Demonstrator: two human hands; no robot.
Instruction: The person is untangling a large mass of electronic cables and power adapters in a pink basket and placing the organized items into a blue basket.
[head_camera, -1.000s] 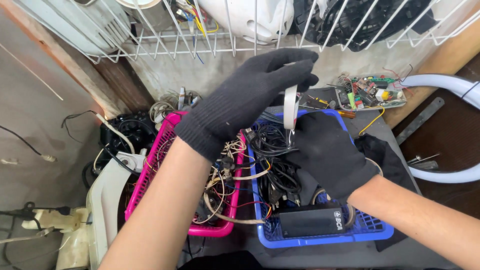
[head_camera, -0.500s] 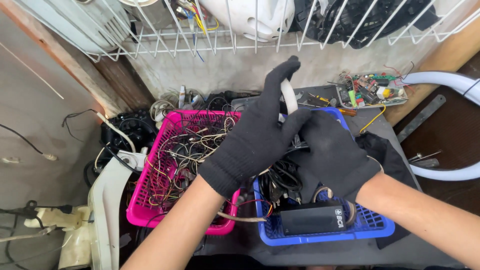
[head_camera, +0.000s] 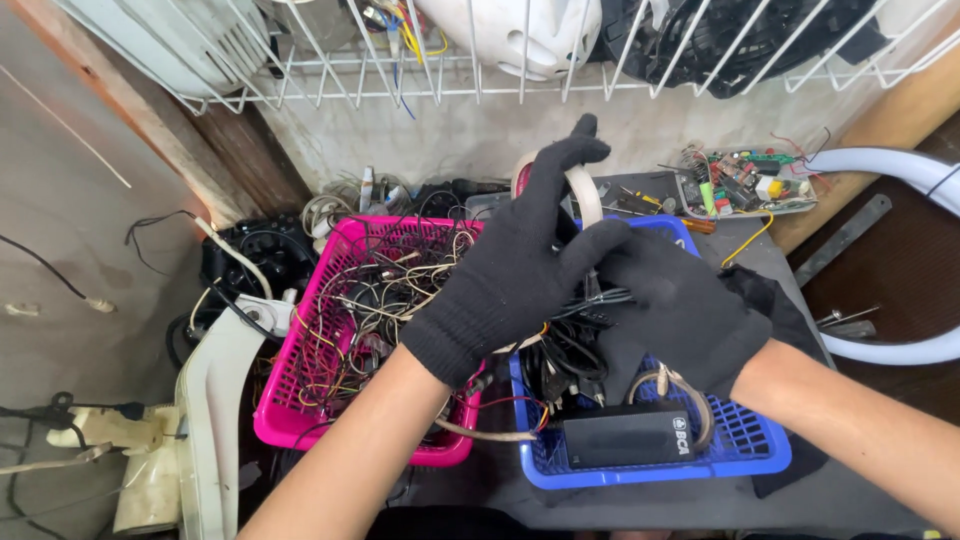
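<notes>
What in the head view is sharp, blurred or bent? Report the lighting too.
Head view: even, soft light, with no glare or hard shadows. The left hand and right hand are sharp, as are the wires in the pink basket and the blue basket. The wire rack bows from wide-angle distortion.

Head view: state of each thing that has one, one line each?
Left hand: gloved, grip closed on the beige band.
Right hand: gloved, holding black cables.
Beige band: curved, held up.
Black cables: bunched between both hands.
Pink basket: full of tangled wires.
Blue basket: holds cables, black adapter.
</notes>
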